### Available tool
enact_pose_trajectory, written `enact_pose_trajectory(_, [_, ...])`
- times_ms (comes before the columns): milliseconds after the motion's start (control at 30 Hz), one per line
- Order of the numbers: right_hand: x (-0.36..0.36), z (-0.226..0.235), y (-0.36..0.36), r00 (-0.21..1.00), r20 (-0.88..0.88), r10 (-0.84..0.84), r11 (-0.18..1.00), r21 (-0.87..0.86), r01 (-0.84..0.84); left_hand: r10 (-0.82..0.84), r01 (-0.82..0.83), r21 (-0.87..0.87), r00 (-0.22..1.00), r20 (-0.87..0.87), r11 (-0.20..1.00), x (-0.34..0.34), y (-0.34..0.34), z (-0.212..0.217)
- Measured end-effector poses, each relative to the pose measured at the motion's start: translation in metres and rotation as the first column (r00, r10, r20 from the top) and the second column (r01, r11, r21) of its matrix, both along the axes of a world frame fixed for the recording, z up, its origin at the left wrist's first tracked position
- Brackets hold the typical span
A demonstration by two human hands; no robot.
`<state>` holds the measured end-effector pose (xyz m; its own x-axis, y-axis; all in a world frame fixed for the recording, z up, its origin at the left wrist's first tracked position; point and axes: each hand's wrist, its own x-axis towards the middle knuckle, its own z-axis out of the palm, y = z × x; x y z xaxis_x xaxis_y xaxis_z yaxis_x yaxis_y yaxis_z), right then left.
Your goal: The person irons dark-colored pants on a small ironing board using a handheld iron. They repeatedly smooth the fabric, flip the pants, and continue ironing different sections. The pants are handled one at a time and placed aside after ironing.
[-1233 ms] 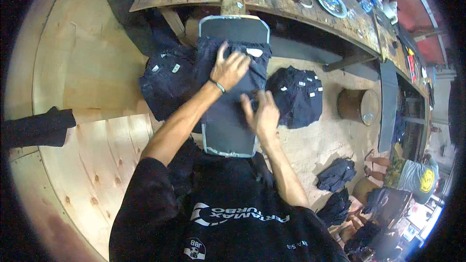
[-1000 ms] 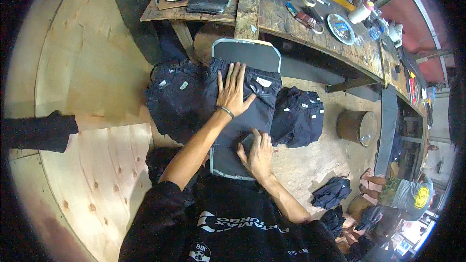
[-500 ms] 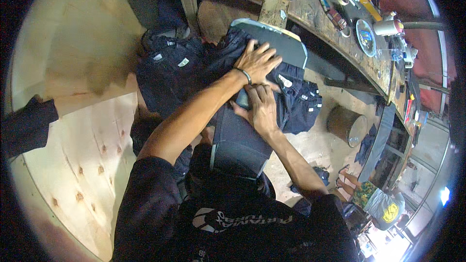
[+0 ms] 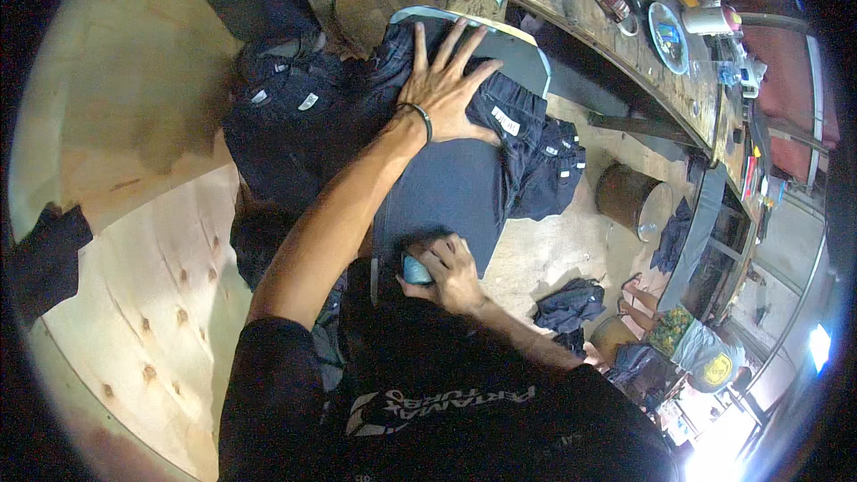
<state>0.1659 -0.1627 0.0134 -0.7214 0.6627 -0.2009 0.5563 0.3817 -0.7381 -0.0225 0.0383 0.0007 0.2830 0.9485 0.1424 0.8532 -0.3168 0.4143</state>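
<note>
A dark garment (image 4: 446, 187) with a white label at its waistband lies stretched over a long dark board (image 4: 532, 58) with a pale rim. My left hand (image 4: 446, 94) presses flat on the cloth toward the board's far end, fingers spread. At the near end, close to my body, my right hand (image 4: 453, 275) is closed round a light-blue rounded block (image 4: 416, 270), whose kind I cannot make out. The block is against or just over the dark surface. Its far side is partly hidden by my fingers.
More dark labelled garments lie left (image 4: 286, 143) and right (image 4: 558, 174) of the board. A worn wooden table (image 4: 571, 45) holds a blue dish (image 4: 668, 37) and a thread cone (image 4: 707, 20). A round wooden stool (image 4: 636, 203) stands right; another person (image 4: 692, 348) is beyond.
My right hand has drawn back from beside my left hand toward my body, carrying the blue block. My left hand has flattened, with its fingers spread wider. The whole view has shifted slightly.
</note>
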Motion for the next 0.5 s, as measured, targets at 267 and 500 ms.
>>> enact_pose_trajectory(267, [0.017, 0.018, 0.012, 0.989, -0.108, -0.099, 0.966, 0.227, 0.122, 0.023, -0.024, -0.019, 0.998, -0.06, 1.0, 0.002, -0.001, 0.001])
enact_pose_trajectory(500, [0.023, 0.017, -0.004, 0.982, -0.121, -0.145, 0.94, 0.294, 0.175, -0.021, 0.021, 0.005, 1.0, -0.014, 1.0, -0.001, -0.001, -0.003])
